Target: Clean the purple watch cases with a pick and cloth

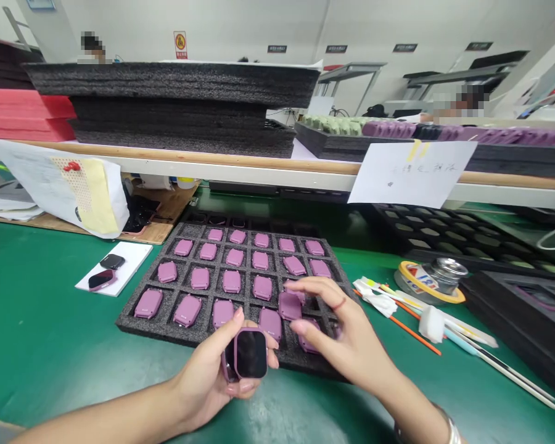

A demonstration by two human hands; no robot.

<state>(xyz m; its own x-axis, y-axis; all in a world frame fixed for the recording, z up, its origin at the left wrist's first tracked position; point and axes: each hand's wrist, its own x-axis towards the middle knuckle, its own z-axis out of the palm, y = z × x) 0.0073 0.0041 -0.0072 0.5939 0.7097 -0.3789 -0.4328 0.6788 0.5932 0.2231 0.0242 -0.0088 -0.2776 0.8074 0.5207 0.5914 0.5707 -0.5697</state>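
My left hand (pixel 234 364) is closed around two purple-framed smartwatch cases, one overlapping the other. The front smartwatch case (pixel 252 353) has its dark glass screen facing up; only the edge of the other shows behind it. Over the right part of the black foam tray (pixel 176 330), my right hand (pixel 340 333) curves with thumb and fingertips around a purple watch case (pixel 290 306), its plain back towards me. Rows of similar purple watch cases (pixel 187 310) lie back-up in the tray's compartments. My right hand covers part of the nearest right compartments.
At left, two watch cases lie on a white pad (pixel 136 254). Swabs and sticks (pixel 416 320) and a glass jar with a metal lid (pixel 448 271) stand right of the tray. Another foam tray (pixel 527 302) is farther right. A shelf (pixel 240 161) carrying stacked foam crosses behind.
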